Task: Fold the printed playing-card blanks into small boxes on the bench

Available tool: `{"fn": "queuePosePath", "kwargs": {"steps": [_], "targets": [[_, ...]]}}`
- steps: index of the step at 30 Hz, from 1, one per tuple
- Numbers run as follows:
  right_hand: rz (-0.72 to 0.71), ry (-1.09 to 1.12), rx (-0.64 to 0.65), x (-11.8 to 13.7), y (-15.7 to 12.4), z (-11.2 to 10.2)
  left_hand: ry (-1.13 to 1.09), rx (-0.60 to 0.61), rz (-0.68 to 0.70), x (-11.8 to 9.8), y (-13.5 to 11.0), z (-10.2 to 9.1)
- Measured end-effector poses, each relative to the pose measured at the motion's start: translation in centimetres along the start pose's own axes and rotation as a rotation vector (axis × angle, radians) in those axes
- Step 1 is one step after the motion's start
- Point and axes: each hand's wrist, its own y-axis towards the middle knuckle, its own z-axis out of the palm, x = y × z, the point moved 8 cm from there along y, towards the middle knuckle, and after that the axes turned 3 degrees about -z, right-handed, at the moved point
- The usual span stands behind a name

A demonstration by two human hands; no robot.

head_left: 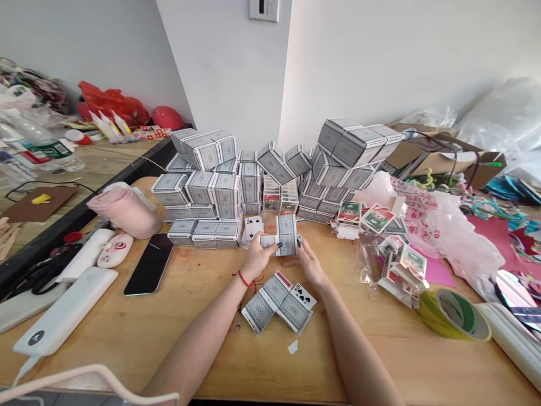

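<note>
Between my two hands are several grey-backed playing cards [287, 231], joined crosswise, one standing upright. My left hand [257, 256], with a red string at the wrist, pinches them from the left. From the right, my right hand [309, 262] grips their edge, where a corner printed with a 5 shows. Below my hands, a folded playing-card piece [274, 304] lies on the wooden table, with a ten of spades [302, 296] partly showing. Just beyond my left hand, a face-up card [253, 226] leans near stacked blocks built from cards [217, 231].
More card blocks [355, 144] rise at the back right. Opened card boxes [406, 268], yellow tape [454, 316] and a plastic bag [443, 225] lie to the right. A phone [149, 265], a white power bank [65, 310] and a pink roll [124, 211] sit left.
</note>
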Motion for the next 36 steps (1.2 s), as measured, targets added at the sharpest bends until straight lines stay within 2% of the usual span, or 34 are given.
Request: {"fn": "queuePosePath", "kwargs": {"steps": [3, 5, 8, 14, 20, 25, 31, 36], "targets": [[0.039, 0.286, 0.013, 0.4, 0.4, 0.3, -0.118, 0.038, -0.064, 0.6, 0.0, 0.4], [0.094, 0.369, 0.022, 0.2, 0.6, 0.6, -0.166, 0.068, -0.087, 0.6, -0.1, 0.7], [0.137, 0.393, 0.027, -0.1, 0.6, 1.1, -0.206, 0.071, -0.108, 0.5, -0.3, 0.9], [0.099, 0.421, 0.02, 0.5, 0.3, 1.8, -0.217, 0.052, -0.087, 0.2, -0.4, 1.2], [0.034, 0.418, -0.078, -0.3, 0.8, 1.3, -0.124, 0.042, -0.032, 0.2, -0.3, 0.9], [-0.014, 0.153, -0.179, -1.0, 0.9, 0.7, -0.096, 0.039, -0.049, 0.6, -0.2, 0.7], [-0.141, -0.335, -0.366, 0.5, 0.6, -0.9, -0.159, 0.085, -0.076, 0.5, -0.3, 1.1], [-0.18, -0.741, -0.431, 1.4, 0.2, -1.3, -0.086, 0.079, -0.065, -0.4, -0.3, 1.2]]}}
